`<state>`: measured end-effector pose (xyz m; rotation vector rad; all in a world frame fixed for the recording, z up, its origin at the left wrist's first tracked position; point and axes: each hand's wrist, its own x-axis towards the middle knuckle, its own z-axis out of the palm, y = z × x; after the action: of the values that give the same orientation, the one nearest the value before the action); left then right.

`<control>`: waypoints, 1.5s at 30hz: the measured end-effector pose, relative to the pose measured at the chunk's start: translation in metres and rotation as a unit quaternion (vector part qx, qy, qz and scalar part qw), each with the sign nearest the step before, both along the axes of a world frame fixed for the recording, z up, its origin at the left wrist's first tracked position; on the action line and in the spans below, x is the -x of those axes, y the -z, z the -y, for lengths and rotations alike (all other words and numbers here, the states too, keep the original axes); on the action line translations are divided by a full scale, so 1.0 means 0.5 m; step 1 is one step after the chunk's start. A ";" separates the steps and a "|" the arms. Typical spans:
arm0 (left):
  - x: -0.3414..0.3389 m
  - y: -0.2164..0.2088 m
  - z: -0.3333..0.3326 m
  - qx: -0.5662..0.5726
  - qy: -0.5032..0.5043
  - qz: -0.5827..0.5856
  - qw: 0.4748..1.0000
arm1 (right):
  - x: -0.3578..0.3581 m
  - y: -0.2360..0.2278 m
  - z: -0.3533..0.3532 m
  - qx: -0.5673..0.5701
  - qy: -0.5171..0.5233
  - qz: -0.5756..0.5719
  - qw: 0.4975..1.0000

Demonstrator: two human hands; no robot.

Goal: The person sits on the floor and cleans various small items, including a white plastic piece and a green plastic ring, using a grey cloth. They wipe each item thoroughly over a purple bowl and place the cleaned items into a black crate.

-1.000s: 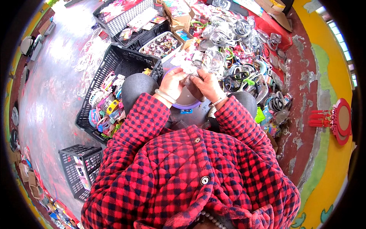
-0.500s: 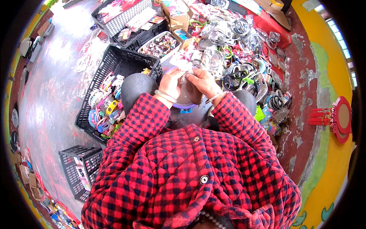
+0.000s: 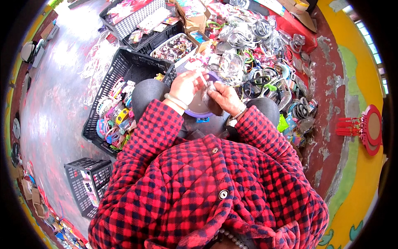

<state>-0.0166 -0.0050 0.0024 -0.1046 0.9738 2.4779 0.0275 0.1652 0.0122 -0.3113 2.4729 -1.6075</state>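
Over a purple-rimmed basin (image 3: 194,114) between my knees, my two hands are slightly apart. My right hand (image 3: 226,99) is closed on a crumpled grey-brown cloth (image 3: 210,90); its darker lower part hangs into the basin. My left hand (image 3: 185,87), a pale bangle at its wrist, has its fingertips around a narrow white strip (image 3: 202,78), whose kind is too small to tell. Greyish water seems to fill the basin, partly hidden by the hands.
At my left stands a black crate (image 3: 103,89) with colourful headbands (image 3: 120,116). A smaller black crate (image 3: 85,182) sits behind it. Ahead are a white basket (image 3: 176,46) of hair accessories and a cardboard box (image 3: 197,23). Bagged headbands (image 3: 253,35) pile up ahead right.
My hands, close together before at a pale bundle, have drawn apart. The right hand has come slightly nearer and right with the cloth; the left has turned, its fingers opening out more.
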 end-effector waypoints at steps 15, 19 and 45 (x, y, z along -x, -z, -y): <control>0.021 -0.026 0.043 -0.060 -0.013 -0.012 0.998 | -0.001 -0.050 0.013 -0.159 -0.048 -0.255 0.953; 0.013 -0.082 0.070 -0.104 0.017 -0.017 0.994 | -0.013 -0.073 0.010 -0.176 -0.088 -0.275 0.941; -0.032 -0.236 0.312 0.204 0.098 -0.290 0.930 | 0.010 -0.118 -0.083 0.337 0.168 0.113 0.919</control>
<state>-0.0008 -0.1610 0.1206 0.5975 1.6432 2.1145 0.0225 0.2069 0.0715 0.2276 1.7949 -2.4476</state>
